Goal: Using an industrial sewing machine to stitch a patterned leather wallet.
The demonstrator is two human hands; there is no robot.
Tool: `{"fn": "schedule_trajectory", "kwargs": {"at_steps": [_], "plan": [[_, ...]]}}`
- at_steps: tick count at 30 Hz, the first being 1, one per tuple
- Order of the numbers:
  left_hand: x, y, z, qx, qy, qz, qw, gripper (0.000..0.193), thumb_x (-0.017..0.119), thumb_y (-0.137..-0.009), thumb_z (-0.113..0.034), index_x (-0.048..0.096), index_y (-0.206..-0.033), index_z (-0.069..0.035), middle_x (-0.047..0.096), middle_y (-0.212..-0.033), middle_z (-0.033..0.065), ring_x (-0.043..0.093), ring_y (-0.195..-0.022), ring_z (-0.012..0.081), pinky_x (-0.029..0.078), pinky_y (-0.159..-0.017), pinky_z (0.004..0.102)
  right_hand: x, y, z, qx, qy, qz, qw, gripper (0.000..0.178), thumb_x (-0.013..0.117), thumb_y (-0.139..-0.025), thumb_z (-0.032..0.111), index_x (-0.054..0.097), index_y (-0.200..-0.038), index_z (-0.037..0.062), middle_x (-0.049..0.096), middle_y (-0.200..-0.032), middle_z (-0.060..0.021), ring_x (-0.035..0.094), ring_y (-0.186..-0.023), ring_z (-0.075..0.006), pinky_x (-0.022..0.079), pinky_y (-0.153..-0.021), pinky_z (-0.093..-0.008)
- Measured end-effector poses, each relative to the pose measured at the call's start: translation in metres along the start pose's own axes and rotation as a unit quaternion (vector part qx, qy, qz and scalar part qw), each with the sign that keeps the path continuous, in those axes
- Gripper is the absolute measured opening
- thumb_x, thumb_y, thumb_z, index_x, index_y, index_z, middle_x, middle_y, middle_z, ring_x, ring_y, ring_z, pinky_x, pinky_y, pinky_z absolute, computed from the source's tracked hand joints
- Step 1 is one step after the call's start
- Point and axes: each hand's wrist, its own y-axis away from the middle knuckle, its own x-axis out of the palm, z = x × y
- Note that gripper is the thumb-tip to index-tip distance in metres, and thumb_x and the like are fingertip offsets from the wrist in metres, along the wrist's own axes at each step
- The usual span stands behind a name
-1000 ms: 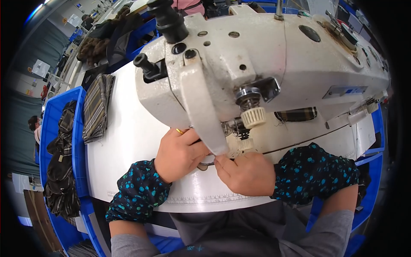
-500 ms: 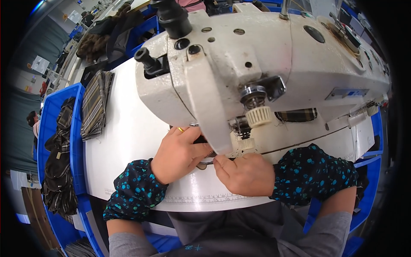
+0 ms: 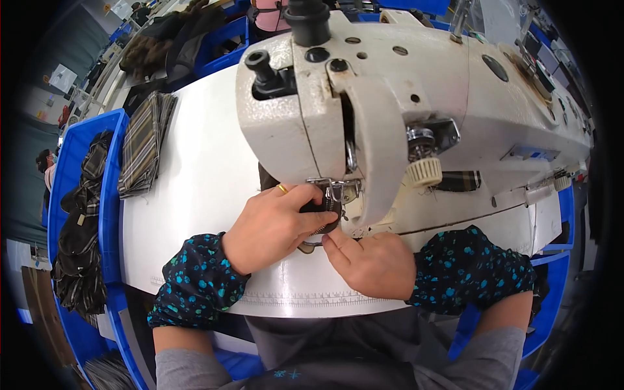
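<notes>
A white sewing machine (image 3: 279,140) stands over the work, its presser foot (image 3: 335,188) just beyond my fingers. Close by it lies a small dark fabric piece with a zipper (image 3: 313,222), partly hidden by my hand. My left hand (image 3: 272,226) grips this piece, thumb along the zipper teeth and fingers bent over the far side. At its near right edge my right hand (image 3: 374,261) is closed, thumb and forefinger pinched at the rim. What sits between those right fingertips is mostly covered. A small tan bit (image 3: 306,247) shows below the piece.
Folded plaid cloth (image 3: 148,143) is stacked at the white table's (image 3: 201,130) left edge. Beside it, a blue bin (image 3: 116,195) holds dark fabric pieces (image 3: 81,234). Another plaid piece (image 3: 458,181) lies under the machine arm. A printed ruler (image 3: 312,300) runs along the front edge.
The view has shifted, so the machine appears farther right and the presser foot and zipper show more. Both hands stay at the piece, nearly in place.
</notes>
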Motion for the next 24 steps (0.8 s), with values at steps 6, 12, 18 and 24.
{"fn": "schedule_trajectory", "kwargs": {"at_steps": [6,12,18,24], "plan": [[0.001,-0.004,0.004,-0.012,0.0,-0.014,1.0,0.03,0.071,-0.083,-0.01,0.077,-0.112,-0.019,0.068,-0.096,0.0066,0.067,-0.078,0.0263,0.053,-0.064,0.0368,0.009,-0.002,-0.006,0.001,-0.016,-0.025,1.0,0.029,0.065,-0.082,0.013,0.07,-0.105,-0.0038,0.069,-0.101,-0.0147,0.059,-0.049,-0.0146,0.045,-0.04,-0.0297],[0.002,-0.01,0.005,-0.044,-0.041,-0.013,0.998,0.026,0.068,-0.082,-0.014,0.077,-0.106,-0.015,0.071,-0.094,0.0035,0.069,-0.078,0.0263,0.055,-0.061,0.0374,0.012,-0.01,-0.015,0.028,-0.038,-0.041,0.998,0.033,0.063,-0.08,0.011,0.069,-0.11,-0.0036,0.071,-0.1,-0.0131,0.061,-0.05,-0.0177,0.047,-0.042,-0.0315],[-0.001,-0.013,0.002,-0.032,-0.069,-0.018,0.997,0.015,0.067,-0.085,-0.016,0.075,-0.097,-0.012,0.071,-0.085,0.0053,0.068,-0.069,0.0261,0.053,-0.056,0.0382,0.009,-0.008,-0.019,0.046,-0.045,0.004,0.998,0.038,0.063,-0.08,0.011,0.068,-0.114,-0.0029,0.067,-0.069,-0.0064,0.06,-0.046,-0.0203,0.048,-0.044,-0.0331],[-0.001,-0.008,0.008,-0.011,-0.028,-0.041,0.999,0.018,0.07,-0.082,-0.012,0.075,-0.099,-0.011,0.073,-0.088,0.0066,0.069,-0.071,0.027,0.054,-0.058,0.0369,0.02,-0.007,-0.022,0.041,-0.032,-0.035,0.998,0.037,0.063,-0.079,0.012,0.068,-0.114,-0.0005,0.063,-0.063,-0.0045,0.059,-0.046,-0.0204,0.046,-0.043,-0.0345]]}}
